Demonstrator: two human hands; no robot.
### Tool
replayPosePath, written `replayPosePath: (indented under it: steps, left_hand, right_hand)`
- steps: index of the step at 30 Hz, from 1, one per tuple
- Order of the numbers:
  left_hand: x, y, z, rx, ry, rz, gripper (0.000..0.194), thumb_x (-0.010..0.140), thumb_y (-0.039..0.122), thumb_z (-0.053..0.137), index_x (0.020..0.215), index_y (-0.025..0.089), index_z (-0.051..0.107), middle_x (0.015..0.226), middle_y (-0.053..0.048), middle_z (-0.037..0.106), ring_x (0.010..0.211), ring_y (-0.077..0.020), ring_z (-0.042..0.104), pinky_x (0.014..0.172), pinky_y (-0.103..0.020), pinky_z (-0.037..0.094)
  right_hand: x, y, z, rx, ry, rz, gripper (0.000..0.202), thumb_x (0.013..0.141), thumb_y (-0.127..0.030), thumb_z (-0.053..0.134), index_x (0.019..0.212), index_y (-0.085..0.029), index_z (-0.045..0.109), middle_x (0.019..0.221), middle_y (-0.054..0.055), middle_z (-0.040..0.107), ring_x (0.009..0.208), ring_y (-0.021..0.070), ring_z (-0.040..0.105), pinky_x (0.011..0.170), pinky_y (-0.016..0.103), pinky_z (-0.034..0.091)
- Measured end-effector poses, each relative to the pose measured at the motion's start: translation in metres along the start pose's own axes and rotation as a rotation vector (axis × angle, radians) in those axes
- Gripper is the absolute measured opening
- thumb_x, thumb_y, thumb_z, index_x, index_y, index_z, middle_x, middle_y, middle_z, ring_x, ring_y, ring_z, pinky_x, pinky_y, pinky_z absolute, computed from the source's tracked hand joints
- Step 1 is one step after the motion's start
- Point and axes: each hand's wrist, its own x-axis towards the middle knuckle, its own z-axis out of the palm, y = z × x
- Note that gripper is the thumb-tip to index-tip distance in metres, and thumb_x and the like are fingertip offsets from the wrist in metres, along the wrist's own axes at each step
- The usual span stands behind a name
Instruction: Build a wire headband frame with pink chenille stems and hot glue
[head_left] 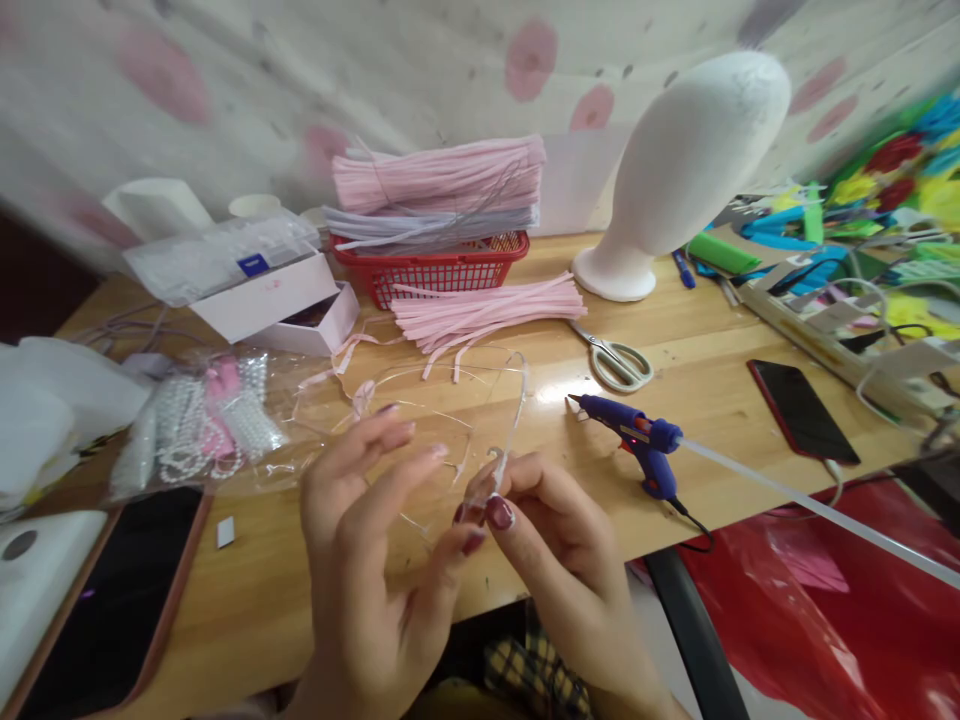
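Note:
A thin, clear band with fine wires (519, 400) arches up from between my hands. My right hand (566, 565) pinches its lower end between thumb and index finger. My left hand (379, 545) is beside it, fingers spread, its thumb tip close to the band's end; whether the thumb touches it is unclear. Behind the left fingers, thin wires and a pale ribbon (363, 398) lie on the table. To the right rest a blue glue gun (637, 435) with a long clear stick and a pair of scissors (619, 362).
Pink stems (487, 312) lie before a red basket (442, 275). A white foam head (697, 150) stands behind the scissors. Bagged pearl strings (255, 405) and a dark tablet (127, 600) are left. A phone (802, 410) and power strip (817, 340) lie right.

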Motion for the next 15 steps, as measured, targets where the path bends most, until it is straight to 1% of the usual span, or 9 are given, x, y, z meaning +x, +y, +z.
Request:
replayPosePath:
  steps: [2, 4, 5, 7, 9, 11, 12, 14, 15]
  left_hand:
    - [-0.002, -0.001, 0.003, 0.006, 0.1, 0.011, 0.033, 0.086, 0.031, 0.068, 0.115, 0.024, 0.054, 0.119, -0.009, 0.053, 0.114, -0.0244, 0.055, 0.097, -0.044, 0.05]
    - [-0.006, -0.004, 0.003, -0.002, 0.148, -0.017, 0.033, 0.082, 0.029, 0.073, 0.109, 0.024, 0.055, 0.107, -0.006, 0.058, 0.101, -0.0219, 0.06, 0.093, -0.042, 0.051]
    - [-0.009, -0.005, 0.003, -0.01, 0.126, -0.031, 0.03, 0.082, 0.026, 0.072, 0.106, 0.024, 0.055, 0.101, -0.004, 0.06, 0.094, -0.0205, 0.061, 0.093, -0.043, 0.05]
    - [-0.013, -0.008, 0.001, -0.019, 0.028, -0.017, 0.023, 0.084, 0.018, 0.068, 0.103, 0.024, 0.057, 0.09, -0.001, 0.065, 0.084, -0.0184, 0.063, 0.099, -0.046, 0.045]
    - [-0.015, -0.011, 0.0, 0.0, -0.073, 0.061, 0.02, 0.086, 0.011, 0.062, 0.101, 0.023, 0.058, 0.083, 0.001, 0.067, 0.079, -0.0168, 0.063, 0.106, -0.048, 0.037]
    - [-0.013, -0.012, 0.0, 0.014, -0.098, 0.132, 0.02, 0.087, 0.006, 0.059, 0.098, 0.023, 0.059, 0.079, 0.002, 0.068, 0.075, -0.0158, 0.061, 0.107, -0.047, 0.035]
    - [-0.011, -0.012, 0.0, 0.015, -0.094, 0.143, 0.02, 0.087, 0.005, 0.058, 0.097, 0.022, 0.059, 0.078, 0.002, 0.068, 0.074, -0.0156, 0.06, 0.106, -0.047, 0.036]
    - [-0.007, -0.013, 0.002, 0.012, -0.071, 0.142, 0.017, 0.088, 0.006, 0.059, 0.094, 0.021, 0.06, 0.074, 0.002, 0.067, 0.072, -0.0159, 0.058, 0.103, -0.047, 0.037]
    - [-0.005, -0.013, 0.003, 0.012, -0.055, 0.145, 0.015, 0.088, 0.007, 0.059, 0.093, 0.021, 0.061, 0.072, 0.002, 0.066, 0.071, -0.0162, 0.058, 0.101, -0.047, 0.037]
  right_hand:
    - [0.0, 0.001, 0.001, -0.01, 0.016, -0.005, 0.008, 0.099, -0.026, 0.054, 0.096, -0.025, 0.061, 0.092, -0.001, 0.066, 0.087, 0.0129, 0.063, 0.082, 0.028, 0.049]
    - [0.001, 0.002, 0.004, -0.019, 0.017, -0.016, 0.007, 0.099, -0.026, 0.054, 0.095, -0.025, 0.061, 0.091, 0.0, 0.066, 0.087, 0.0135, 0.063, 0.08, 0.028, 0.049]
    - [0.002, 0.002, 0.005, -0.025, 0.017, -0.023, 0.007, 0.099, -0.026, 0.054, 0.095, -0.025, 0.061, 0.091, 0.0, 0.065, 0.086, 0.0137, 0.063, 0.078, 0.028, 0.05]
    - [0.005, 0.0, 0.006, -0.059, 0.017, -0.042, 0.008, 0.099, -0.025, 0.053, 0.097, -0.025, 0.061, 0.091, 0.0, 0.065, 0.086, 0.014, 0.063, 0.078, 0.028, 0.05]
    - [0.004, -0.005, -0.001, -0.165, -0.003, -0.068, 0.009, 0.099, -0.026, 0.053, 0.101, -0.026, 0.061, 0.093, 0.001, 0.067, 0.088, 0.0145, 0.063, 0.079, 0.029, 0.05]
    - [-0.004, -0.009, -0.021, -0.356, -0.046, -0.06, 0.009, 0.097, -0.029, 0.057, 0.094, -0.024, 0.064, 0.086, 0.001, 0.068, 0.08, 0.0143, 0.064, 0.072, 0.027, 0.05]
    - [-0.011, -0.01, -0.036, -0.475, -0.059, -0.024, 0.016, 0.095, -0.032, 0.059, 0.083, -0.023, 0.064, 0.075, -0.001, 0.067, 0.068, 0.0133, 0.061, 0.063, 0.025, 0.048]
    - [-0.026, -0.008, -0.074, -0.731, -0.067, 0.159, 0.04, 0.09, -0.046, 0.061, 0.059, -0.021, 0.055, 0.052, -0.002, 0.055, 0.047, 0.0122, 0.051, 0.045, 0.025, 0.037]
    - [-0.033, -0.006, -0.095, -0.874, -0.034, 0.296, 0.045, 0.087, -0.052, 0.061, 0.055, -0.021, 0.052, 0.049, -0.002, 0.054, 0.044, 0.0131, 0.049, 0.043, 0.026, 0.035]
